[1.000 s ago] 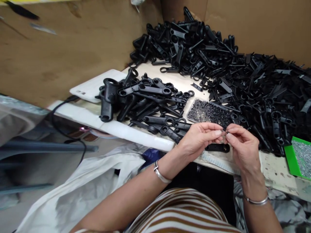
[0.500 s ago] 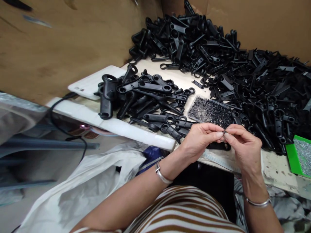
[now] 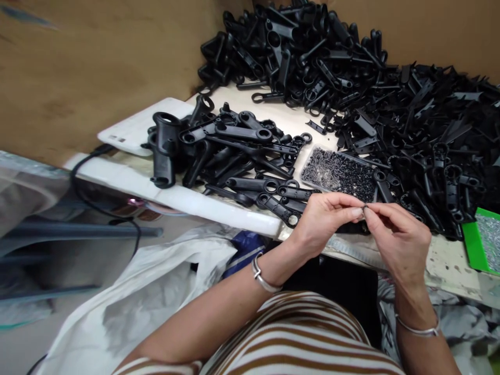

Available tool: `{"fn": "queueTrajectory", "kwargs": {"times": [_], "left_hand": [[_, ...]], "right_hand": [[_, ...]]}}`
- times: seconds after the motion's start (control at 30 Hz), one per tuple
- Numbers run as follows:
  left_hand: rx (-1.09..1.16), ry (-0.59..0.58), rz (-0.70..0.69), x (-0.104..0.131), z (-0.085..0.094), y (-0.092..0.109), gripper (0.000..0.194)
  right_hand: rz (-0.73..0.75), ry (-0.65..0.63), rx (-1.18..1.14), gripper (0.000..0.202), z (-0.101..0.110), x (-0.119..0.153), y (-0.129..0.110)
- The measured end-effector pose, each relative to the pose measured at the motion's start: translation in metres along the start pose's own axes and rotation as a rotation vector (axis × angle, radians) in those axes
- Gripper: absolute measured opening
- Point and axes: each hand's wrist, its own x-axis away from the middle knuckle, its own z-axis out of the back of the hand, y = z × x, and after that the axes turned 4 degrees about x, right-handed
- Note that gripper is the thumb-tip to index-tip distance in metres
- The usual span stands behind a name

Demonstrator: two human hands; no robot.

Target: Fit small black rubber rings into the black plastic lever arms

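My left hand (image 3: pixel 321 221) and my right hand (image 3: pixel 400 237) meet fingertip to fingertip above the table's front edge. Both are pinched on something small and dark, too tiny to make out. Just behind them lies a clear tray (image 3: pixel 301 179) of small black and silvery pieces. A black plastic part, partly hidden, lies under the fingers. To the left of my hands is a smaller heap of black plastic arms (image 3: pixel 246 134), some with round ring ends.
A large pile of black parts (image 3: pixel 328 54) fills the back and right. A green tray (image 3: pixel 474 245) of silvery pieces stands at the right edge. A white flat device (image 3: pixel 136 127) with a black cable (image 3: pixel 78 182) is at the left, near white foam edging (image 3: pixel 203 208).
The view has shifted slightly, so the table's contents appear higher and a little to the left. My hands remain pinched together, with the right hand slightly farther right.
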Motion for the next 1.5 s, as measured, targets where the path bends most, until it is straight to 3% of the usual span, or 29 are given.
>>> {"fn": "queueTrajectory", "kwargs": {"times": [0.23,0.3,0.43,0.5,0.57,0.73,0.97,1.23,1.5], "left_hand": [[-0.192,-0.059,-0.111,-0.001,0.0,0.0,0.01],[-0.396,-0.123,-0.223,0.002,0.002,0.003,0.009],[-1.041,-0.246,-0.59,0.013,0.014,0.008,0.018],[-1.314,-0.3,-0.667,0.019,0.022,0.005,0.023],[-1.462,-0.327,-0.66,0.022,0.029,-0.003,0.024],[-1.506,-0.31,-0.669,0.026,0.034,-0.015,0.021],[-1.505,-0.293,-0.628,0.027,0.033,-0.012,0.023],[-1.506,-0.33,-0.599,0.025,0.033,-0.009,0.015],[-1.449,-0.359,-0.576,0.024,0.033,-0.008,0.021]], "right_hand": [[0.119,-0.025,0.067,0.008,0.006,-0.012,0.007],[0.082,-0.039,0.042,0.007,0.011,-0.011,0.011],[0.002,-0.079,0.023,0.005,0.027,0.001,0.023],[0.016,-0.13,0.059,0.005,0.031,0.01,0.031],[0.054,-0.192,0.11,0.005,0.032,0.019,0.037],[0.142,-0.249,0.204,0.007,0.027,0.029,0.041],[0.21,-0.343,0.118,0.008,0.02,0.025,0.043],[0.34,-0.574,0.106,0.013,0.025,0.006,0.047],[0.375,-0.939,0.087,0.017,0.036,-0.016,0.045]]}}
